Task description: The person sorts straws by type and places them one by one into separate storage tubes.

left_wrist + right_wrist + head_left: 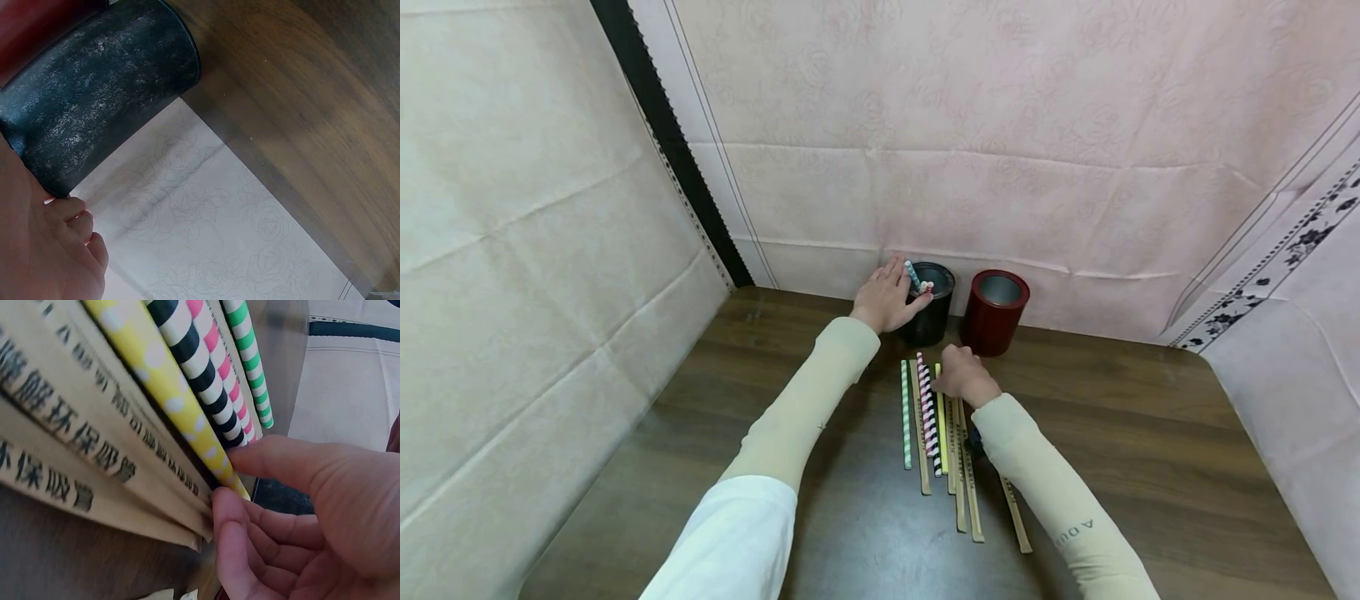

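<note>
My left hand rests at the rim of a black cup, its fingers stretched out on the left and its thumb across the near side. A few patterned paper straws stick up inside that cup. My right hand pinches the far end of a yellow straw with white dots between thumb and index finger. That straw lies in a row on the table, beside a black-striped straw, a pink-striped straw, a green-striped straw and several straws in brown paper wrappers.
A dark red cup stands to the right of the black one, near the back cloth. One wrapped straw lies apart, beside my right forearm. The wooden table has cloth walls on its left, back and right.
</note>
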The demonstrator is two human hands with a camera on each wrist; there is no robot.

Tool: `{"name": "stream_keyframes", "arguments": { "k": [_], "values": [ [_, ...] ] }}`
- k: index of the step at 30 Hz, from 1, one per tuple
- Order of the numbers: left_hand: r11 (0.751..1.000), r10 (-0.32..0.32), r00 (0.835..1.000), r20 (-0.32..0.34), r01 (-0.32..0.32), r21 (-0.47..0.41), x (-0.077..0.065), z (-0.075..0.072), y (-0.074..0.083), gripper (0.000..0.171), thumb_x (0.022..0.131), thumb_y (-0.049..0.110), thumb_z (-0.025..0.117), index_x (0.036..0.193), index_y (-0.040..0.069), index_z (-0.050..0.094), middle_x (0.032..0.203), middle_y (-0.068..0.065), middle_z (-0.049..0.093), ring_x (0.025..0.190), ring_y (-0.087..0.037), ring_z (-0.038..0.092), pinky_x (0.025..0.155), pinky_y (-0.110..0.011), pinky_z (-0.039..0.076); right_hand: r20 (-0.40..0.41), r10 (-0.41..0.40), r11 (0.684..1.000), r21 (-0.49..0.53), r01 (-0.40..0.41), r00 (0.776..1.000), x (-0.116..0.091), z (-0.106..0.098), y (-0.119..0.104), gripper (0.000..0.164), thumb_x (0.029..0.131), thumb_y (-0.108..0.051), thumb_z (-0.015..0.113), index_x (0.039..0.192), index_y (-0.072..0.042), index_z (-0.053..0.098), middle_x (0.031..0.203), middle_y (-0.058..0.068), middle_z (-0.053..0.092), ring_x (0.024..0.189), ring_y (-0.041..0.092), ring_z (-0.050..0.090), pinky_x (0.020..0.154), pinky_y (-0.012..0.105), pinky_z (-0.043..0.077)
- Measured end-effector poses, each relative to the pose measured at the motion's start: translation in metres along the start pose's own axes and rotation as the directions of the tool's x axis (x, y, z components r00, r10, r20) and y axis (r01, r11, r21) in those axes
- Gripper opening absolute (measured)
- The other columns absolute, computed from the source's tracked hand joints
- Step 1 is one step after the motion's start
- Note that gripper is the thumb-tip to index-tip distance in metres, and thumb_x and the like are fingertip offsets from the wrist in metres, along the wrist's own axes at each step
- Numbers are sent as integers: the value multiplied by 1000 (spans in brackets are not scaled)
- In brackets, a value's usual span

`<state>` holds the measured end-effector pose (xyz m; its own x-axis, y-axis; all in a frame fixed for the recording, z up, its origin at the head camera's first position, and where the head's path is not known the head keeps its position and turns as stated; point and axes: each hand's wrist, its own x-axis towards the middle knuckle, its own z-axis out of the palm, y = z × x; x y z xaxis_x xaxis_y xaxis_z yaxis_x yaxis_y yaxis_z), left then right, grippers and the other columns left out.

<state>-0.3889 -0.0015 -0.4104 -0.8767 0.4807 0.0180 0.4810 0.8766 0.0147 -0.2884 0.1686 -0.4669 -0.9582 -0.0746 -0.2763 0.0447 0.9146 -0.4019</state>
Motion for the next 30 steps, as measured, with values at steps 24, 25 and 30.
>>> {"name": "stream_keyframes", "arguments": {
  "k": [24,25,30],
  "values": [
    [1000,6,1000,-1,-6,24,2,1,-2,90,108,71,15,169,6,20,179,-13,8,168,-26,8,137,-38,12,-29,14,984,177,-9,999,-12,-20,10,43,98,-24,75,61,-2,69,69,16,75,65,31,70,55,27,47],
    [1000,6,1000,-3,-6,22,1,1,-2,89,108,71,15,169,6,20,179,-13,8,168,-26,8,137,-38,13,-33,11,985,173,-5,999,-14,-22,9,43,98,-25,75,62,-1,71,70,16,75,66,31,70,56,27,47],
    [1000,7,1000,0,-7,21,1,0,-1,90,108,71,15,169,5,20,179,-14,9,168,-26,9,137,-38,13,-54,-35,988,146,43,998,-26,-32,9,43,99,-26,74,67,3,75,73,18,77,55,20,61,51,26,45]
  ]
}}
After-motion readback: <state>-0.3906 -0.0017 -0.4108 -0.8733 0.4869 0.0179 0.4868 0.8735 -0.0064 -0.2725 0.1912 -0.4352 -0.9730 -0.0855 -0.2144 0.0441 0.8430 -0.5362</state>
